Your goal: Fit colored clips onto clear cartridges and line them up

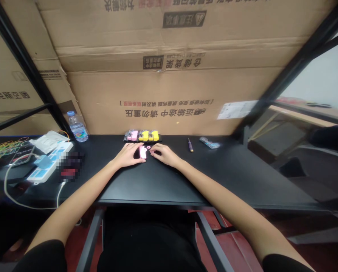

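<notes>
My left hand [128,155] is closed around a small pink plastic piece [143,152], with the thumb at its near end and the fingers at its far end. Just to the right, my right hand [165,155] has its thumb and fingertips drawn together at a tiny pink part [152,152], mostly covered by the fingers. A small pink ring [148,147] lies on the black table between the hands. Behind them stands a row of clear packs [126,136] with a pink toy-like piece [133,135] and yellow pieces [144,136] in them.
To the right lie a screwdriver [190,146] and a clear plastic packet [209,142]. On the left are a water bottle [78,128], a white power strip [50,163], cables and coloured rubber bands [7,149]. Large cardboard [157,87] closes off the table's back.
</notes>
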`<state>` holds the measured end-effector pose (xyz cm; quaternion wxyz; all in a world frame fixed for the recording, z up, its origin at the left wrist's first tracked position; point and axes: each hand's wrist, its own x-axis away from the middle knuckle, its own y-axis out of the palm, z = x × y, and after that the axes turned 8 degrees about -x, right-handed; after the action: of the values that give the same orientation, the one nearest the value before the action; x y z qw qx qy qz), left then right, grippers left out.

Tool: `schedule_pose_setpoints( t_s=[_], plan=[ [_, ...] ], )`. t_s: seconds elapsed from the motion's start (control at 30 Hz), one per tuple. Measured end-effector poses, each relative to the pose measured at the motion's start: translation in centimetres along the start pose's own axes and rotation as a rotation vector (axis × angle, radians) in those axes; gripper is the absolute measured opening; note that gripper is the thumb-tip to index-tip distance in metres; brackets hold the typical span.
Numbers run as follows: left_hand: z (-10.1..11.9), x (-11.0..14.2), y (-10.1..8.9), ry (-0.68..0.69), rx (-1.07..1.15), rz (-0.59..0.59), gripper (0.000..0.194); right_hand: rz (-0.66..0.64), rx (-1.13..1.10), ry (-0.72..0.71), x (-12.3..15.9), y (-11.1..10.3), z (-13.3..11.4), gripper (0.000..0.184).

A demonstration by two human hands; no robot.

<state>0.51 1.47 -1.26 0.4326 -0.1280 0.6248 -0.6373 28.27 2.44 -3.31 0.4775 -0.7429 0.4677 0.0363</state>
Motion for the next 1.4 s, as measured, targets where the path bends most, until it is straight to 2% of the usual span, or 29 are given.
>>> schedule_pose_setpoints(
  t_s=[0.3, 0.43, 0.6, 0.9, 1.0, 1.1, 1.23, 1.4],
  plan=[
    [-0.2, 0.1, -0.1, 0.024, 0.011, 0.007, 0.069, 0.022, -0.081, 0.071, -0.1, 0.1, -0.2, 0.019],
    [-0.1, 0.1, -0.1, 0.032, 0.016, 0.01, 0.069, 0.101, -0.226, 0.131, -0.1, 0.9, -0.4, 0.017],
    [0.4, 0.1, -0.3, 0.087, 0.03, 0.021, 0.065, 0.2, -0.464, 0.223, -0.4, 2.5, -0.9, 0.029],
    [0.9, 0.1, -0.3, 0.164, 0.07, 0.038, 0.062, 0.149, -0.697, 0.288, -0.5, 2.5, -1.9, 0.033],
    [0.9, 0.1, -0.4, 0.161, 0.072, 0.026, 0.065, 0.177, -0.767, 0.305, -0.7, 2.7, -2.0, 0.034],
    [1.0, 0.1, -0.3, 0.162, 0.066, 0.004, 0.07, 0.226, -0.845, 0.344, -0.8, 3.0, -1.9, 0.043],
    [1.3, 0.0, -0.4, 0.165, 0.042, -0.01, 0.069, 0.227, -0.799, 0.356, -0.8, 3.2, -1.6, 0.048],
    [0.8, 0.0, -0.9, 0.114, -0.015, -0.017, 0.067, 0.271, -0.507, 0.279, -0.6, 2.6, -1.4, 0.032]
  ],
)
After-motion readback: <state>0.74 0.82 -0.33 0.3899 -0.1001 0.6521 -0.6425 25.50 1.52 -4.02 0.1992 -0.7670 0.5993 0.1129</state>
